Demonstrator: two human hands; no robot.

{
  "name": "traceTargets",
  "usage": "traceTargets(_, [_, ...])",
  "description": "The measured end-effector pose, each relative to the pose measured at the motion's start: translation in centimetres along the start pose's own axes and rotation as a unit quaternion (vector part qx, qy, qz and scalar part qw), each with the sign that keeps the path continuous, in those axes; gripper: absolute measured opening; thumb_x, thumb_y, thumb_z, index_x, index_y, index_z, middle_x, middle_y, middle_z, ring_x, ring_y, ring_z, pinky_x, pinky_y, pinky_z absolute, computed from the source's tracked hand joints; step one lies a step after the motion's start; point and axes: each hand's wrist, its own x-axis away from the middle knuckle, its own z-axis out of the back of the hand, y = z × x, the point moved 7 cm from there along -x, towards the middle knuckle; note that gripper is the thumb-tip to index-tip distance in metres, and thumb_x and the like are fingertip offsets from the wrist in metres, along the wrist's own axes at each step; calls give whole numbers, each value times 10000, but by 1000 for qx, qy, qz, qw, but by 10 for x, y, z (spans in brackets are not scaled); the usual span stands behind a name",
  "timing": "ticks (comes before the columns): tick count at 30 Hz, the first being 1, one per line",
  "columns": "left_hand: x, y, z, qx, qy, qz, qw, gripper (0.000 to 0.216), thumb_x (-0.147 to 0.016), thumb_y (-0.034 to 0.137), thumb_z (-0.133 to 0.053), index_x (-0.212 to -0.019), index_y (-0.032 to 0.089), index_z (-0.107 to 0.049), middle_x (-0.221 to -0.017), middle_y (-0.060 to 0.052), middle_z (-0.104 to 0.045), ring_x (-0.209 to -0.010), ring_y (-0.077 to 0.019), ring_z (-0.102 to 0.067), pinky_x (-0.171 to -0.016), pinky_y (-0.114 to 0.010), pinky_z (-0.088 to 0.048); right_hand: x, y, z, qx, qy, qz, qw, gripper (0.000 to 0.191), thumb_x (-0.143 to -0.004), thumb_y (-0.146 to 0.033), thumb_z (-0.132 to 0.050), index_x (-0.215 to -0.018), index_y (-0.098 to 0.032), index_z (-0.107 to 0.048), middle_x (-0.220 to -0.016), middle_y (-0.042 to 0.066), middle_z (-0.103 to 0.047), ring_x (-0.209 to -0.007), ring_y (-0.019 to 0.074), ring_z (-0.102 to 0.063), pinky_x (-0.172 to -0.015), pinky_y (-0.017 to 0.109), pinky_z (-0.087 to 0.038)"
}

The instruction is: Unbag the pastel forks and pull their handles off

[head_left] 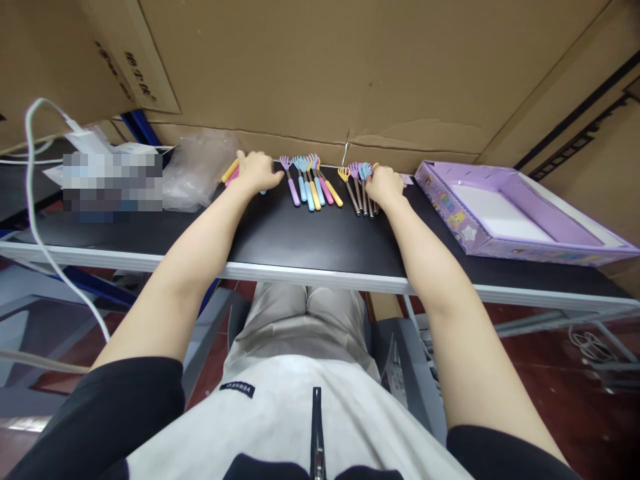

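Note:
My left hand [257, 171] is curled over a group of small back scratchers, with its thumb out to the right. A yellow handle [230, 170] and a pink one show on its left side; the fingertips are hidden. To its right lies a row of claw-headed back scratchers [311, 190] with purple, blue, yellow and pink handles. Bare metal shafts mark another cluster of back scratchers [361, 193], with yellow, purple and blue heads. My right hand [386, 185] is closed over the right side of that cluster, covering some heads.
A purple display box [453, 223] with a white inside stands on the right of the black table [310, 243]. Crumpled clear plastic bags [197, 173] lie on the left, beside a white cable [31, 173]. A cardboard wall [300, 73] rises behind the table.

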Motion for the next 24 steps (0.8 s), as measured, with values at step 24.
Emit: traceTargets(24, [20, 45, 9, 44, 41, -75, 995, 395, -937, 335, -445, -1178, 110, -662, -1217, -224, -665, -1248, -446, -580, -1151, -612, -266, 13, -34, 11, -227, 42, 28, 973, 219, -990, -337, -614, -1029, -149, -720, -1053, 143, -726, -1131, 270, -672, -1032, 395, -516])
